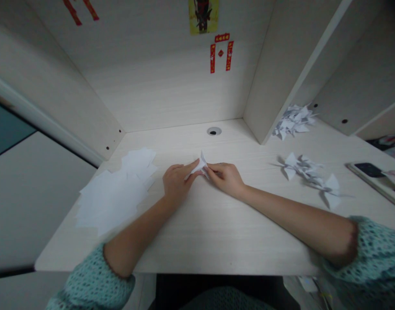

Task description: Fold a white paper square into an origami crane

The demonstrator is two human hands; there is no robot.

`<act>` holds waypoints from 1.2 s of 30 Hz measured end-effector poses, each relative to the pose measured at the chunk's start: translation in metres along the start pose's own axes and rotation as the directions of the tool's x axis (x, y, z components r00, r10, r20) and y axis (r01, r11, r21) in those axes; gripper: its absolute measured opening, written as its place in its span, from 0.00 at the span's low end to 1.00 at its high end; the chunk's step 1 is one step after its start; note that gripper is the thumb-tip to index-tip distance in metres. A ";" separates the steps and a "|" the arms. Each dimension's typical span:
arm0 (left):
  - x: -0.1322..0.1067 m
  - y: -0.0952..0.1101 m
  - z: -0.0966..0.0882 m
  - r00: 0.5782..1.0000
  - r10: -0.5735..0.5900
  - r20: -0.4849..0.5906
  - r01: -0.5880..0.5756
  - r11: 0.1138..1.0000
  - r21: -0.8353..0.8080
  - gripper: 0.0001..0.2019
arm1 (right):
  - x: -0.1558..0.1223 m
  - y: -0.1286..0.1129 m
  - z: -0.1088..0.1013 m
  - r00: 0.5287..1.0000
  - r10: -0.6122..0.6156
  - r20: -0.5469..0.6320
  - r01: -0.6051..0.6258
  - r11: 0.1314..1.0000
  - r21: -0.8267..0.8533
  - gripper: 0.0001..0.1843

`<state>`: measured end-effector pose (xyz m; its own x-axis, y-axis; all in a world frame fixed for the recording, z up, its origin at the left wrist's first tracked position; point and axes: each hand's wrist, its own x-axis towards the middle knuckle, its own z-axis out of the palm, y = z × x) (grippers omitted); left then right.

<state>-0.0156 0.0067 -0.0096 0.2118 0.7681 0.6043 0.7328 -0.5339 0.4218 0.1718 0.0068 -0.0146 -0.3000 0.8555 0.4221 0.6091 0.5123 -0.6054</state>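
A small white folded paper piece (202,162) is held just above the middle of the desk, one pointed tip sticking up. My left hand (178,180) pinches its left side between thumb and fingers. From the right, my right hand (227,177) grips the other side with closed fingertips, which cover part of the folds. Left of my hands lies a spread stack of flat white paper sheets (115,198). Several folded paper pieces (309,172) with pointed tips, looking like origami cranes, lie on the desk to the right.
A larger heap of folded paper (296,119) sits behind the upright divider (281,86). A phone (378,176) lies at the right edge of the desk (216,232). A round cable hole (214,131) is near the back panel, which carries red stickers (221,53).
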 end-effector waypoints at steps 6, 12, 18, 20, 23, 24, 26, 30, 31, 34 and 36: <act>0.000 0.000 0.000 1.000 -0.011 -0.019 0.012 1.000 0.013 0.18 | 0.000 -0.001 0.000 1.000 0.007 0.008 -0.007 1.000 0.006 0.18; 0.000 0.004 -0.002 0.998 -0.051 -0.025 0.048 0.993 -0.108 0.15 | 0.000 -0.001 0.000 1.000 0.008 0.008 -0.009 1.000 0.026 0.18; 0.000 0.010 -0.004 0.996 -0.073 -0.057 0.059 0.973 -0.224 0.11 | 0.001 0.000 0.000 0.999 0.029 0.020 -0.030 0.999 0.030 0.20; 0.000 0.011 -0.004 0.994 -0.096 -0.050 0.082 0.970 -0.229 0.11 | 0.001 0.000 -0.001 0.999 0.031 0.021 -0.032 0.999 0.033 0.20; 0.000 0.011 -0.004 0.992 -0.119 -0.030 0.110 0.968 -0.224 0.11 | 0.001 0.000 -0.001 0.999 0.029 0.018 -0.030 0.999 0.037 0.20; 0.000 0.010 -0.004 0.992 -0.124 -0.028 0.115 0.968 -0.222 0.11 | 0.001 0.000 -0.001 0.999 0.031 0.017 -0.032 0.999 0.036 0.20; -0.001 0.008 -0.004 0.993 -0.119 -0.026 0.111 0.969 -0.223 0.11 | 0.000 0.000 0.000 0.999 0.040 0.018 -0.040 0.999 0.033 0.20; -0.001 0.006 -0.002 0.996 -0.073 -0.047 0.060 0.970 -0.237 0.10 | 0.000 0.000 0.000 0.999 0.043 0.019 -0.044 0.998 0.044 0.20; -0.001 0.006 -0.002 0.996 -0.063 -0.062 0.046 0.971 -0.234 0.10 | 0.000 0.000 0.000 0.999 0.039 0.017 -0.040 0.998 0.050 0.20; -0.001 0.006 -0.002 0.993 -0.024 -0.118 -0.001 0.978 -0.210 0.11 | 0.001 -0.001 -0.001 0.999 0.033 0.018 -0.034 0.997 0.063 0.20; -0.001 0.007 -0.001 0.991 0.009 -0.135 -0.036 0.979 -0.201 0.12 | 0.001 -0.001 -0.001 0.999 0.037 0.017 -0.038 0.997 0.071 0.20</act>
<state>-0.0117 0.0022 -0.0064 0.1295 0.7086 0.6936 0.5798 -0.6216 0.5267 0.1714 0.0066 -0.0130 -0.2893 0.8750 0.3881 0.5664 0.4834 -0.6675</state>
